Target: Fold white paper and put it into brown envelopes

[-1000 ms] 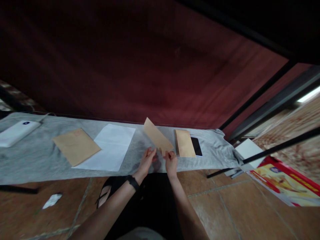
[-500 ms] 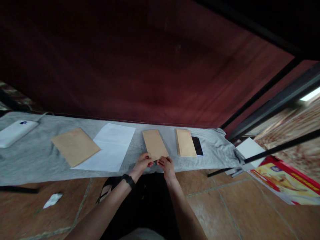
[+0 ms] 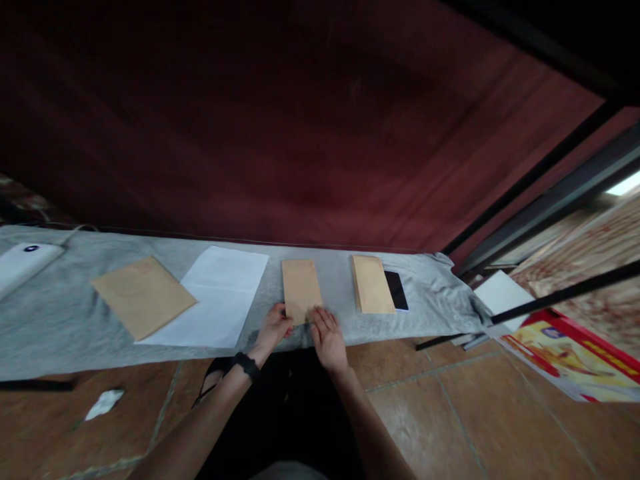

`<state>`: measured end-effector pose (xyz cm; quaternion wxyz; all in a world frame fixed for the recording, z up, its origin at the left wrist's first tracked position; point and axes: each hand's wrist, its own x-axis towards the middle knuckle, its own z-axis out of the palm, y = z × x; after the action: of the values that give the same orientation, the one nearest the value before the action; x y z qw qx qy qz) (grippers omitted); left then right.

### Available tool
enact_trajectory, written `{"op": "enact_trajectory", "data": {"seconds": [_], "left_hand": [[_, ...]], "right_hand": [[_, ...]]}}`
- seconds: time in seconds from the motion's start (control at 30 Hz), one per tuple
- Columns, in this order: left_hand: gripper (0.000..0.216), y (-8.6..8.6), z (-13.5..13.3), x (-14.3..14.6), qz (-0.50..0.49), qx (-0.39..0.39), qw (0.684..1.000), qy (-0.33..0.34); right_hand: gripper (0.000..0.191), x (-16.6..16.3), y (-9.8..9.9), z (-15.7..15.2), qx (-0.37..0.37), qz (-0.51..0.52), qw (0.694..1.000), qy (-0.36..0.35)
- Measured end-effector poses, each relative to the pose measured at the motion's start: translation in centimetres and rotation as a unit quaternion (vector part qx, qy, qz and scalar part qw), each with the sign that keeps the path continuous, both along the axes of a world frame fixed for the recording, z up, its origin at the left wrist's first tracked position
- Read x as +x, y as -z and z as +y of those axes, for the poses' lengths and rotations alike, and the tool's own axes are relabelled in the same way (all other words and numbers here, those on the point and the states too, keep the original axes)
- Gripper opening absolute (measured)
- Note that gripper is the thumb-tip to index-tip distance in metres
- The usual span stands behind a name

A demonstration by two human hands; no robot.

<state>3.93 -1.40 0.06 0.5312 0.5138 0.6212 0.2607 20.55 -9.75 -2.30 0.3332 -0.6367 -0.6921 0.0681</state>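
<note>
A brown paper envelope (image 3: 301, 287) lies in front of me on the grey cloth. My left hand (image 3: 275, 325) pinches its near left corner, with the thumb by the near edge. Flat over the near right corner, my right hand (image 3: 327, 337) rests with its fingers stretched out; the fingertips are slightly blurred. To the right lies a second brown envelope (image 3: 373, 285), partly covering a dark phone-like slab (image 3: 397, 291). A larger brown envelope (image 3: 144, 293) on the left overlaps a creased white sheet of paper (image 3: 225, 293).
The narrow table is covered by a grey cloth (image 3: 425, 287). At its far left stands a white device (image 3: 25, 263) with a cord. A red and yellow box (image 3: 575, 357) and a white panel (image 3: 501, 293) are at the right. Crumpled white paper (image 3: 104, 404) lies on the tiled floor.
The middle envelope has turned straighter and now lies flat. My right hand went from gripping its near edge to lying flat on the corner; my left hand shifted slightly left.
</note>
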Motion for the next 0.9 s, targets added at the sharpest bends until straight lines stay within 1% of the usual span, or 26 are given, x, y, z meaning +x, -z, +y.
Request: {"op": "enact_trajectory", "data": {"seconds": [0.03, 0.07, 0.1, 0.17, 0.2, 0.27, 0.33, 0.4, 0.5, 0.6, 0.77, 0.9], "left_hand": [[0.030, -0.2, -0.1, -0.2, 0.037, 0.031, 0.999, -0.001], [0.030, -0.5, -0.1, -0.4, 0.091, 0.086, 0.992, 0.005], [0.029, -0.7, -0.1, -0.4, 0.151, 0.155, 0.976, 0.022], [0.031, -1.0, 0.1, 0.3, 0.254, 0.292, 0.919, 0.077], [0.033, -1.0, 0.3, 0.9, 0.270, 0.331, 0.897, 0.111], [0.039, -0.7, 1.0, 2.6, 0.263, 0.366, 0.874, 0.180], [0.048, 0.1, 2.1, 4.2, 0.281, 0.398, 0.835, 0.254], [0.053, 1.0, 3.5, 5.4, 0.317, 0.408, 0.807, 0.285], [0.057, 2.0, 6.1, 6.1, 0.356, 0.406, 0.796, 0.273], [0.057, 2.4, 8.7, 6.2, 0.365, 0.411, 0.795, 0.258], [0.055, 2.2, 12.5, 6.2, 0.354, 0.397, 0.813, 0.238], [0.055, 2.2, 13.9, 6.3, 0.353, 0.376, 0.827, 0.225]], "right_hand": [[0.043, -0.1, 0.2, -0.2, -0.003, -0.043, 0.999, -0.020], [0.045, -0.2, 0.4, -0.3, -0.005, -0.077, 0.997, -0.028], [0.047, -0.2, 0.6, -0.4, -0.007, -0.103, 0.994, -0.029], [0.050, -0.2, 1.0, -0.4, -0.010, -0.136, 0.990, -0.027], [0.050, -0.2, 1.1, -0.3, -0.012, -0.146, 0.989, -0.026], [0.048, -0.2, 1.5, -0.2, -0.014, -0.157, 0.987, -0.023], [0.046, -0.1, 1.8, -0.2, -0.015, -0.157, 0.987, -0.016], [0.046, -0.1, 2.0, -0.1, -0.015, -0.156, 0.988, -0.015], [0.049, -0.1, 1.8, -0.1, -0.016, -0.160, 0.987, -0.023], [0.052, -0.2, 1.4, 0.0, -0.022, -0.151, 0.988, -0.022], [0.053, -0.5, 0.6, 0.0, -0.031, -0.115, 0.993, -0.020], [0.055, -0.6, 0.3, 0.0, -0.029, -0.103, 0.994, -0.022]]}}
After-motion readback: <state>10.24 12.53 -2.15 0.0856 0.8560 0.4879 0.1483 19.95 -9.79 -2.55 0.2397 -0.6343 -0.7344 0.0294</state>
